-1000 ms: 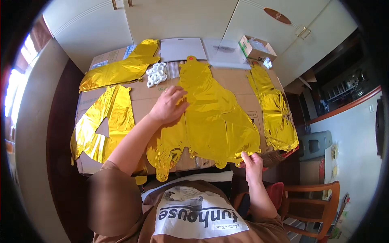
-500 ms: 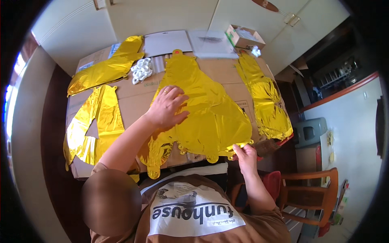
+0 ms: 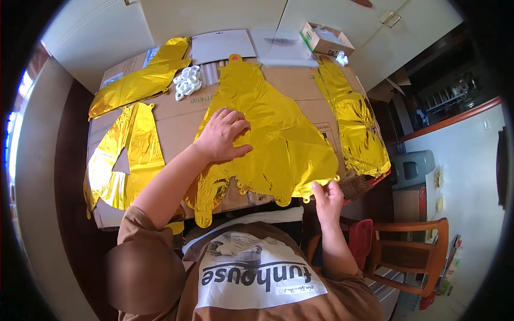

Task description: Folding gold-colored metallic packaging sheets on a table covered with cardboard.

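Note:
A large flat gold foil balloon (image 3: pixel 267 128) is spread over the cardboard in the middle, with small round tabs along its near edge. My left hand (image 3: pixel 224 136) rests on its left part, fingers slightly bent and apart. At the balloon's near right corner my right hand (image 3: pixel 327 198) pinches the edge between thumb and fingers. Another flat gold foil balloon (image 3: pixel 142 134), A-shaped with a hole, lies to the left of my left arm. Behind it is a further gold foil piece (image 3: pixel 134 88), and a crumpled gold foil balloon (image 3: pixel 358 123) lies along the right side.
Flattened cardboard (image 3: pixel 176 120) covers the table. A heap of white rings (image 3: pixel 187 83) sits behind my left hand. Farther back are a white board (image 3: pixel 224 47), a clear plastic sheet (image 3: pixel 278 49) and an open carton (image 3: pixel 327 40). A wooden chair (image 3: pixel 407 257) stands at the right.
My right hand has moved slightly right and away from me, with the foil corner following it. My left hand stays on the foil, nearly in place. The view has shifted a little.

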Action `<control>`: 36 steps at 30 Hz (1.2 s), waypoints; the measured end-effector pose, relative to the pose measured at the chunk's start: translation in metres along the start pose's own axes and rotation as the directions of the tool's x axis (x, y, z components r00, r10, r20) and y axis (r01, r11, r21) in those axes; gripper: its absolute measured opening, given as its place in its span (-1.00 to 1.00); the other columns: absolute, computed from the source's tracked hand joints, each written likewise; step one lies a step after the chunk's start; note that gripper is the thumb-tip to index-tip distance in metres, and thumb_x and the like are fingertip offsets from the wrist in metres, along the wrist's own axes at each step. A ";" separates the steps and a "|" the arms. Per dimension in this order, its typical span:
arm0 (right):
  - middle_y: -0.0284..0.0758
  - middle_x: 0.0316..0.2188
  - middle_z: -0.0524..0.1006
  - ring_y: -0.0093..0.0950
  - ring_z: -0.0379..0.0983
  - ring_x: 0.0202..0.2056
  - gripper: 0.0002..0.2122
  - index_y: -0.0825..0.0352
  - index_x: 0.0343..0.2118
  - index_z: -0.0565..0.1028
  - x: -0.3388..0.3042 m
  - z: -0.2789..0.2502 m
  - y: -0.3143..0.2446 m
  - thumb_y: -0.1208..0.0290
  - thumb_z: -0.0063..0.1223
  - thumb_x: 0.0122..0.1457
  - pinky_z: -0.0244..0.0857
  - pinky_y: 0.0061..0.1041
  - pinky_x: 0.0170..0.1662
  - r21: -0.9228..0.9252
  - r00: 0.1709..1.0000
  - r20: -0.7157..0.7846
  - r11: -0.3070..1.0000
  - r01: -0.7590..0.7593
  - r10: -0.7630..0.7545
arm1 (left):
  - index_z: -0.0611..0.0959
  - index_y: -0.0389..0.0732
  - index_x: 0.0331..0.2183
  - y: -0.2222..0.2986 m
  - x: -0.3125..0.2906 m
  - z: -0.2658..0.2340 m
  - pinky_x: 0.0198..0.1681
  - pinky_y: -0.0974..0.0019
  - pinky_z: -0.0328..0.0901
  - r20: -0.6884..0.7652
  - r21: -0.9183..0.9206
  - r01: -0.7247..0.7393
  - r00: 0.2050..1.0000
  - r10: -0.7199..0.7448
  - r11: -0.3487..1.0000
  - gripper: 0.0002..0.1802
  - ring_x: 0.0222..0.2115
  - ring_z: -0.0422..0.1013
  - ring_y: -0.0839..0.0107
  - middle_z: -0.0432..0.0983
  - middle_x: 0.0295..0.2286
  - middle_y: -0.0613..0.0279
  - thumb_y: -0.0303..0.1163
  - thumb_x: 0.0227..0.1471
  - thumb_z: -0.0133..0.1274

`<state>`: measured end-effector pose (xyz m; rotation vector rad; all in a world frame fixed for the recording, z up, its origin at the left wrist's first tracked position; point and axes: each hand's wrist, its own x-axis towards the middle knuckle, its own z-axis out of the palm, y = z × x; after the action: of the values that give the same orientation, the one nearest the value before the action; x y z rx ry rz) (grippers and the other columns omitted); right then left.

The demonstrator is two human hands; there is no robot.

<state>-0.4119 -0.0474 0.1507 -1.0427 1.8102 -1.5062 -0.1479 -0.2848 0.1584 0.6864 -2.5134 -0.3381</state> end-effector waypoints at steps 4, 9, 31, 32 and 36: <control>-0.47 -0.61 0.47 -0.72 0.33 -0.62 -0.74 0.43 -0.46 0.48 0.004 0.007 -0.012 0.37 0.27 0.24 0.24 -0.62 -0.61 -0.074 0.984 -0.022 0.981 -0.179 0.178 | 0.65 -0.13 -0.17 0.001 0.001 -0.003 0.24 -0.02 0.16 0.020 0.006 0.017 1.000 -0.018 1.000 -0.45 -0.04 0.39 0.05 0.48 -0.14 0.11 -0.08 -0.20 0.38; -0.47 -0.68 0.44 -0.74 0.31 -0.63 -0.72 0.40 -0.55 0.45 0.003 0.012 -0.001 0.40 0.27 0.23 0.18 -0.62 -0.61 -0.120 0.989 -0.078 0.984 -0.134 0.126 | 0.63 -0.10 -0.14 0.003 0.001 -0.002 0.27 -0.05 0.12 0.001 0.021 0.005 1.000 -0.005 1.000 -0.46 -0.03 0.38 0.05 0.47 -0.14 0.12 -0.09 -0.19 0.37; -0.22 -0.18 0.63 -0.22 0.59 -0.16 -0.83 0.29 -0.30 0.51 -0.026 0.074 -0.026 0.55 0.25 0.04 0.42 -0.20 0.00 -0.366 0.711 0.316 0.610 0.703 -0.629 | 0.65 -0.08 -0.13 0.009 -0.003 0.002 0.33 -0.10 0.06 0.004 0.046 -0.010 1.000 0.010 0.999 -0.47 0.02 0.39 0.14 0.47 -0.15 0.16 -0.06 -0.16 0.32; -0.24 -0.16 0.61 -0.23 0.57 -0.10 -0.82 0.28 -0.27 0.53 -0.025 0.074 -0.018 0.47 0.27 0.05 0.36 -0.11 0.09 -0.369 0.704 0.393 0.600 0.710 -0.591 | 0.65 -0.08 -0.12 0.008 -0.003 0.004 0.33 -0.10 0.06 -0.002 0.049 -0.013 1.000 0.013 0.999 -0.46 0.03 0.39 0.15 0.47 -0.14 0.16 -0.05 -0.16 0.32; -0.28 -0.12 0.63 -0.28 0.57 -0.01 -0.77 0.25 -0.22 0.58 -0.018 0.066 -0.035 0.30 0.28 0.09 0.25 -0.04 0.24 -0.265 0.650 0.528 0.621 0.738 -0.546 | 0.64 -0.10 -0.09 0.008 -0.006 0.004 0.32 -0.12 0.06 -0.014 0.056 -0.004 1.000 0.005 0.998 -0.42 0.03 0.39 0.12 0.48 -0.12 0.15 -0.08 -0.17 0.35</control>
<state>-0.3408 -0.0706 0.1693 -2.2895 1.5671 -1.0646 -0.1484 -0.2748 0.1557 0.7024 -2.5185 -0.2612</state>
